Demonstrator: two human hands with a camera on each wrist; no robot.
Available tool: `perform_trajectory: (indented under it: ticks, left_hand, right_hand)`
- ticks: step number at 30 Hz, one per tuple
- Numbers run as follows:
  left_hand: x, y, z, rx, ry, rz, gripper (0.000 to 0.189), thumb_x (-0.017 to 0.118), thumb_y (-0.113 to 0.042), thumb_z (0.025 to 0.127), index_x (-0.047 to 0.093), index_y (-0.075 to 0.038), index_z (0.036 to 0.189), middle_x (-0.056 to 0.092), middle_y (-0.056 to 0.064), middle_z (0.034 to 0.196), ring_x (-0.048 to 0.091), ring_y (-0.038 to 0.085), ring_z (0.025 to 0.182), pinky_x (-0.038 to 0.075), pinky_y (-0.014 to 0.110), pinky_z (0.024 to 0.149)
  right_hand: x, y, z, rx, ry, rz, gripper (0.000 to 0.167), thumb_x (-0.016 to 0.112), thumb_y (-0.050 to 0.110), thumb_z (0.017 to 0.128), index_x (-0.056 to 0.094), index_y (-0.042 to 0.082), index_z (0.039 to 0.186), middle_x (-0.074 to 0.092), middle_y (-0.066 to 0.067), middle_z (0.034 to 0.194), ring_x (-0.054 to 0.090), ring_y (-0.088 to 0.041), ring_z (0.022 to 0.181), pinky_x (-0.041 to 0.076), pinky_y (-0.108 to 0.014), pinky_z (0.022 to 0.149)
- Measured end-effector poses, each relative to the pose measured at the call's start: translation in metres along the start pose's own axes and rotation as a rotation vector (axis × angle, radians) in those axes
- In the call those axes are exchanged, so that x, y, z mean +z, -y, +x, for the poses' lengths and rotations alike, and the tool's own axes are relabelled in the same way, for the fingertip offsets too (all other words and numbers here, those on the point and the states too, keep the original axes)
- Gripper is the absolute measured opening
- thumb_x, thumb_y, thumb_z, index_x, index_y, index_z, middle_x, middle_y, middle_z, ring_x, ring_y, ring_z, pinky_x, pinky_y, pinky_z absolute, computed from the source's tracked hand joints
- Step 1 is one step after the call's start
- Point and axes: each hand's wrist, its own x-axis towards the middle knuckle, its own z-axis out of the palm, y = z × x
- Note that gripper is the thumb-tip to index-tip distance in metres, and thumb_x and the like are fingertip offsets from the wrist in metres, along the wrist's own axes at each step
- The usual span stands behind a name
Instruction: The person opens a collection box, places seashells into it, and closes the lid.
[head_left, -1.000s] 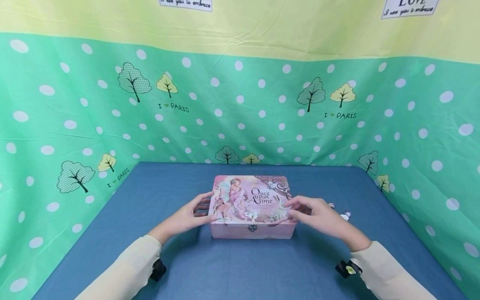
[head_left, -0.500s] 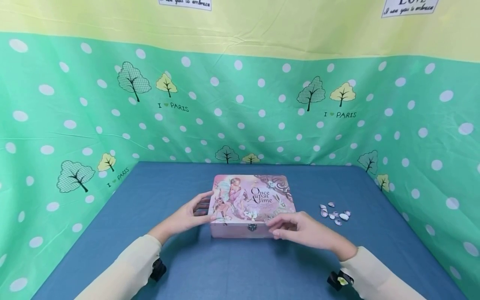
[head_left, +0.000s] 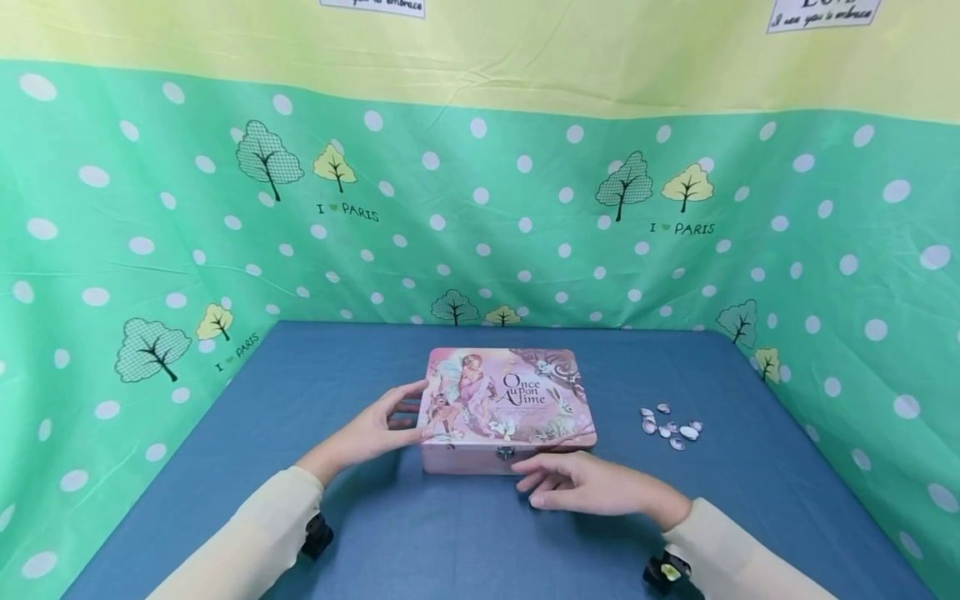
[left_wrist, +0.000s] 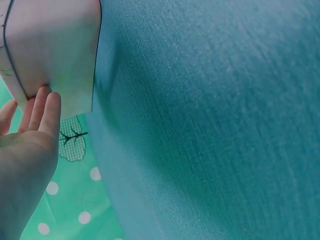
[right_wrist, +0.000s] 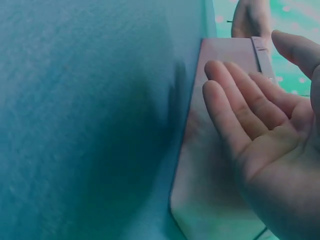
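A pink lidded box (head_left: 502,400) printed "Once upon a Time" stands on the table, its lid down and a metal clasp (head_left: 506,452) on its front. My left hand (head_left: 375,429) lies at the box's left end, thumb by the lid's front corner. In the left wrist view the fairly straight fingers (left_wrist: 51,110) of that hand touch the box's side (left_wrist: 55,50). My right hand (head_left: 592,483) hovers before the front face, right of the clasp, holding nothing. Its fingers look loosely extended in the right wrist view, palm (right_wrist: 280,160) visible beside the box (right_wrist: 200,160).
Several small whitish-purple shell-like pieces (head_left: 688,433) lie on the blue tabletop (head_left: 450,533) to the right of the box. A green dotted curtain (head_left: 405,250) with printed trees hangs behind the table and along both sides.
My right hand has moved from the lid's right edge down and left to the front of the box, uncovering the small pieces. My left hand and the box have stayed put.
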Motion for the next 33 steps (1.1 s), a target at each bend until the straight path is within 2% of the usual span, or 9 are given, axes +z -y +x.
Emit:
perform_trajectory:
  ticks: [6, 11, 19, 25, 33]
  left_hand:
    - [0.000, 0.002, 0.000, 0.005, 0.005, 0.004, 0.080, 0.074, -0.027, 0.094, 0.029, -0.014, 0.159, 0.030, 0.017, 0.156, 0.042, 0.038, 0.135, 0.036, 0.055, 0.110]
    - [0.000, 0.002, 0.001, 0.006, 0.009, 0.003, 0.080, 0.074, -0.027, 0.094, 0.030, -0.014, 0.159, 0.031, 0.016, 0.155, 0.043, 0.038, 0.135, 0.036, 0.054, 0.110]
    - [-0.001, 0.002, 0.001, 0.003, 0.007, 0.005, 0.079, 0.074, -0.027, 0.094, 0.030, -0.013, 0.159, 0.030, 0.017, 0.155, 0.042, 0.038, 0.135, 0.037, 0.054, 0.110]
    - [-0.001, 0.002, 0.000, 0.005, 0.008, 0.005, 0.080, 0.074, -0.027, 0.094, 0.029, -0.013, 0.159, 0.031, 0.018, 0.155, 0.043, 0.038, 0.135, 0.037, 0.054, 0.110]
    - [-0.002, 0.002, 0.001, 0.014, 0.013, 0.005, 0.080, 0.074, -0.026, 0.094, 0.030, -0.013, 0.159, 0.032, 0.017, 0.154, 0.043, 0.039, 0.135, 0.037, 0.055, 0.110]
  right_hand:
    - [0.001, -0.011, 0.002, 0.067, 0.071, 0.094, 0.058, 0.054, 0.018, 0.106, 0.029, 0.003, 0.156, 0.052, -0.017, 0.143, 0.057, -0.030, 0.124, 0.049, -0.027, 0.097]
    - [-0.001, -0.019, 0.005, 0.054, 0.121, 0.194, 0.061, 0.053, 0.016, 0.106, 0.022, 0.000, 0.157, 0.044, -0.021, 0.149, 0.053, -0.032, 0.129, 0.048, -0.028, 0.100]
    - [-0.003, -0.025, 0.007, 0.042, 0.164, 0.333, 0.063, 0.049, 0.015, 0.108, 0.014, 0.001, 0.159, 0.036, -0.023, 0.154, 0.050, -0.033, 0.133, 0.049, -0.038, 0.100]
    - [-0.001, -0.025, 0.008, 0.054, 0.161, 0.347, 0.061, 0.046, 0.017, 0.109, 0.016, 0.005, 0.160, 0.036, -0.020, 0.155, 0.052, -0.031, 0.131, 0.049, -0.038, 0.099]
    - [0.003, -0.022, 0.010, 0.071, 0.116, 0.318, 0.051, 0.044, 0.022, 0.109, 0.029, 0.003, 0.155, 0.044, -0.017, 0.151, 0.057, -0.029, 0.125, 0.051, -0.037, 0.095]
